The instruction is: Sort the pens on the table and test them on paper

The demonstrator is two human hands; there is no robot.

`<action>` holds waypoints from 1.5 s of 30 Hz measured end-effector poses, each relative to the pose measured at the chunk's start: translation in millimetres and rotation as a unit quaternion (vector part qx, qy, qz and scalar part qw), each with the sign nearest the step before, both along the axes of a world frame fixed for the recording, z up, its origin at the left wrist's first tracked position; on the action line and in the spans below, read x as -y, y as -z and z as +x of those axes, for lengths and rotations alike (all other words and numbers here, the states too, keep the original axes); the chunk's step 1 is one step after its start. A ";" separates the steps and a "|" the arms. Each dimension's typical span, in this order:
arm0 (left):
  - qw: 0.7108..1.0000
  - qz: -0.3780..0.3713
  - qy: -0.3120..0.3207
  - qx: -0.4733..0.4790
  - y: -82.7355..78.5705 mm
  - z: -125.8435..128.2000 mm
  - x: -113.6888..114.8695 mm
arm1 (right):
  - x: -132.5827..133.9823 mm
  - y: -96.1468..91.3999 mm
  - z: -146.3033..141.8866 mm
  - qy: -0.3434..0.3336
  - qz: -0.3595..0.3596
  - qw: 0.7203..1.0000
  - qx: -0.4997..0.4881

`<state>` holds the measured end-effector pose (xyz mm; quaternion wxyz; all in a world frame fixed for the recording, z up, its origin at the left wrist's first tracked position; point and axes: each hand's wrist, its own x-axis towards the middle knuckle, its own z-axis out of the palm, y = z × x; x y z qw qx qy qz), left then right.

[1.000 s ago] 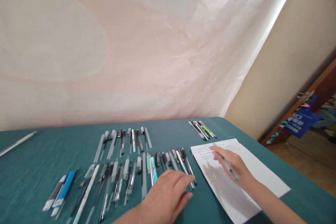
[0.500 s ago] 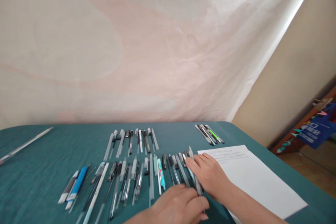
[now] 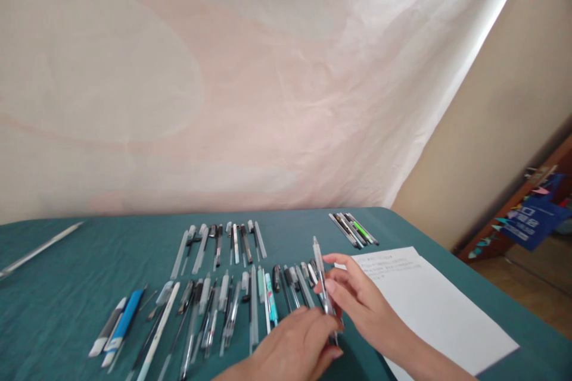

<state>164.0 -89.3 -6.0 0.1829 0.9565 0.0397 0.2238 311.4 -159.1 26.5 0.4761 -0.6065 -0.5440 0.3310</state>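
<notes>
A clear pen (image 3: 318, 253) stands tilted up off the table between my two hands. My left hand (image 3: 292, 342) is closed round its lower end, palm down, and hides that part. My right hand (image 3: 364, 303) curls about the pen's middle, thumb against the barrel and index finger lifted away. Just left of the hands lies a long row of pen parts: caps, clear barrels and thin refills. A teal patterned pen (image 3: 270, 299) is among them, close to my left hand. Some parts at the row's right end are covered by my hands.
A white sheet with handwriting (image 3: 440, 303) lies to the right. Behind it sits a bundle of refills (image 3: 354, 230). A second row of pen parts (image 3: 217, 244) lies farther back. Blue erasers (image 3: 123, 327) and a long pale stick (image 3: 42, 250) are at left.
The pen has been raised from lying low by the row to a steeper tilt. My right hand has turned, its thumb now showing against the barrel. The view has shifted slightly.
</notes>
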 end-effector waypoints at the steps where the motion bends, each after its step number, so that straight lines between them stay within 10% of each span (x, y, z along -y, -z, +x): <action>1: 1.000 0.005 0.003 0.004 2.1 0.5 0.3 | -1.8 0.9 -0.9 0.002 -0.010 1.000 -0.027; 8: 0.996 0.060 0.009 0.059 9.6 -1.2 -2.4 | -52.1 18.7 94.4 0.116 -0.002 0.989 0.087; 11: 0.997 0.046 0.002 0.059 8.7 -1.5 -3.6 | -75.9 28.5 174.0 0.274 -0.043 0.927 0.252; 17: 0.997 0.051 0.007 0.058 7.9 0.4 -5.5 | -96.7 47.1 258.1 0.331 -0.161 0.868 0.333; 45: 0.998 0.050 0.021 0.015 9.0 3.2 -4.3 | -126.3 94.2 197.6 0.225 -0.271 0.808 0.472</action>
